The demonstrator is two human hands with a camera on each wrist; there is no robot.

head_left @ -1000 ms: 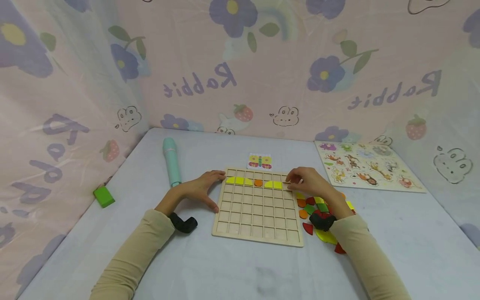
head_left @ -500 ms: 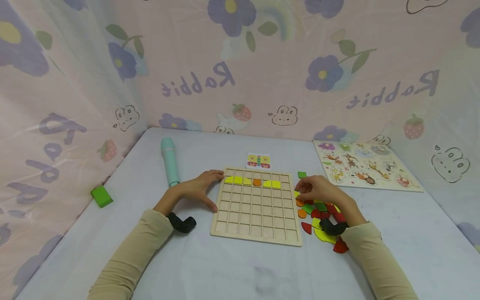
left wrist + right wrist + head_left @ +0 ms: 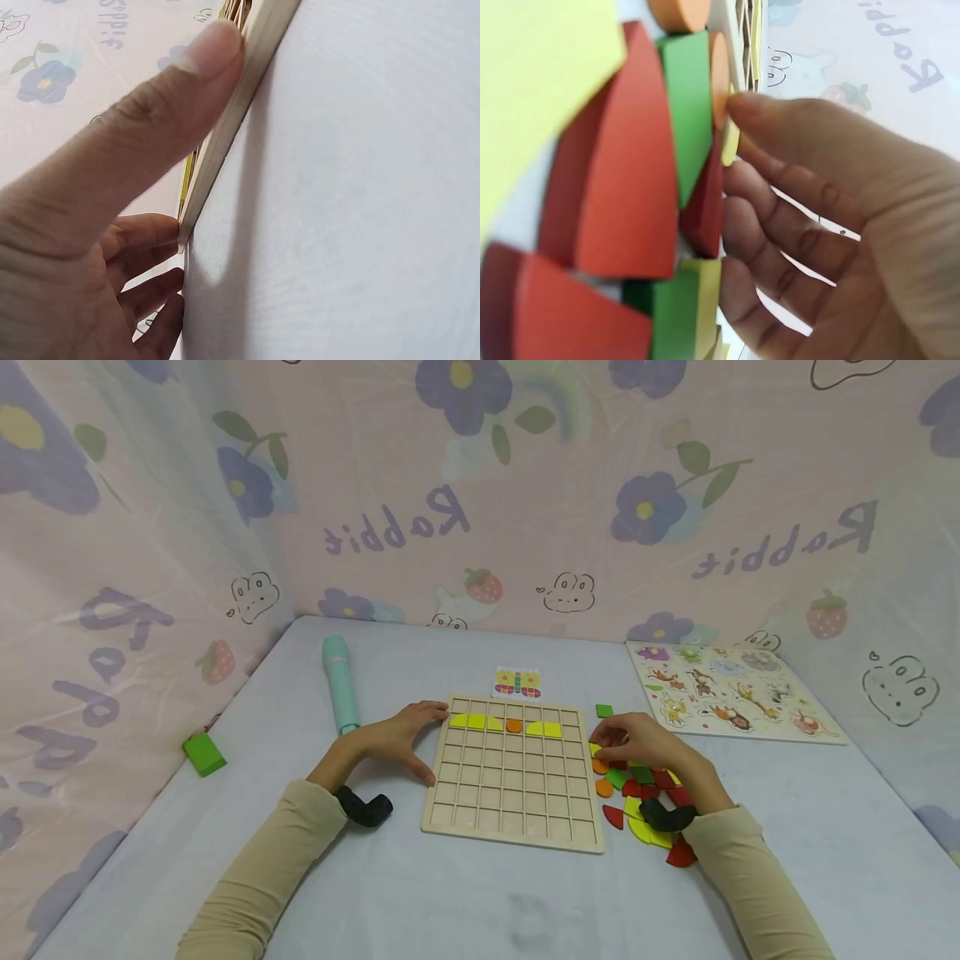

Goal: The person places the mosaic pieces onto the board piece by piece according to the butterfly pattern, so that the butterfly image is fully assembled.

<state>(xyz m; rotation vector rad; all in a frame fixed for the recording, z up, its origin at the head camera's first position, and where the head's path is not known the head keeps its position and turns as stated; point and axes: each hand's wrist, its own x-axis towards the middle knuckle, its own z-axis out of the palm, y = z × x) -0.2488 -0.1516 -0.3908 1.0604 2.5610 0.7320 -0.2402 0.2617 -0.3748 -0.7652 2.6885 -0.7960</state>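
Note:
My left hand (image 3: 405,740) steadies the left edge of a square wooden grid board (image 3: 512,793), thumb at the side and fingers at the far corner. In the left wrist view the thumb (image 3: 214,52) lies against the board's edge. Yellow pieces (image 3: 476,721) and an orange disc (image 3: 513,725) sit in the second row from the far side. Just right of the board, my right hand (image 3: 637,739) pinches a thin yellow piece (image 3: 731,146) at the pile; its shape is mostly hidden. Red, green, orange and yellow pieces (image 3: 650,840) lie under and beside that hand.
A butterfly pattern card (image 3: 517,682) lies beyond the board. A lone green square (image 3: 603,711) is near its far right corner. An animal puzzle board (image 3: 735,693) lies at back right, a mint microphone-shaped toy (image 3: 342,683) at left, and a green block (image 3: 204,753) farther left.
My right hand has moved off the board's upper right side to the nearby pile, uncovering the green square. Over the last half second it hardly moves. The left hand stays at the board.

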